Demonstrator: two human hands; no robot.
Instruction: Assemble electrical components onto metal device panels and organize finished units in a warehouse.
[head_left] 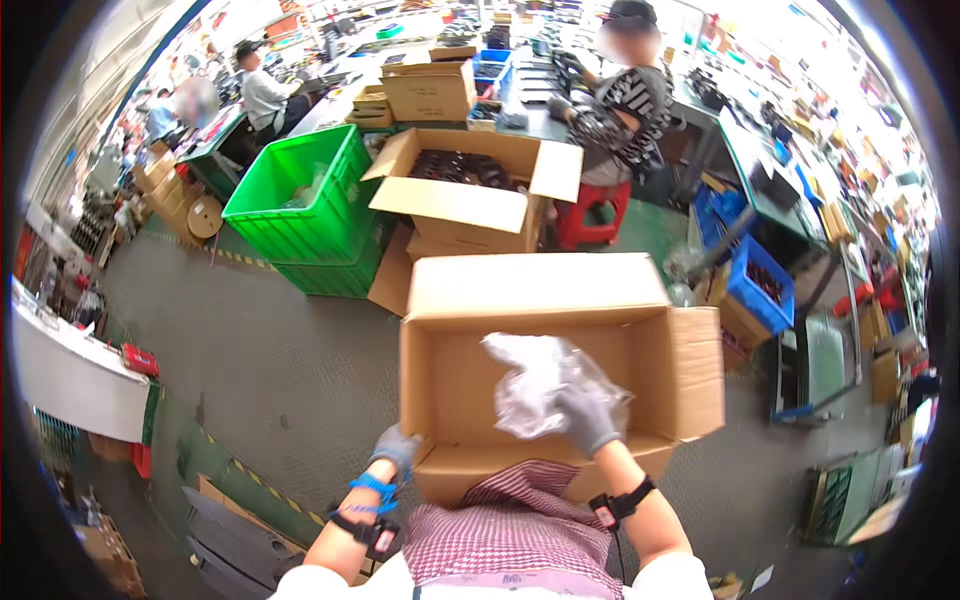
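The open brown cardboard box (560, 350) sits at centre. In it lies the crumpled clear plastic bag (535, 385), under the right hand (588, 418); the left hand (397, 447) grips its seven-o'clock corner. At eleven o'clock stands the green plastic crate (300, 200), a second open cardboard box of dark parts (465, 190) just right of it.

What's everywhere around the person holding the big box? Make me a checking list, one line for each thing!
Surface: grey floor with yellow-black striped tape; no table under the hands.
Job's things: open cardboard box held against the person's lap, flaps out; crumpled clear plastic bag inside it.
Clutter: second open carton of dark parts; green crates; blue bins; red stool.
Grippers: left hand, grey glove, grips the box's near left corner; right hand, grey glove, clutches the bag.
Cables: blue coiled cord at the left wrist; black straps on both wrists.
Surroundings: two other people seated at benches behind; stacked cartons, busy workshop.
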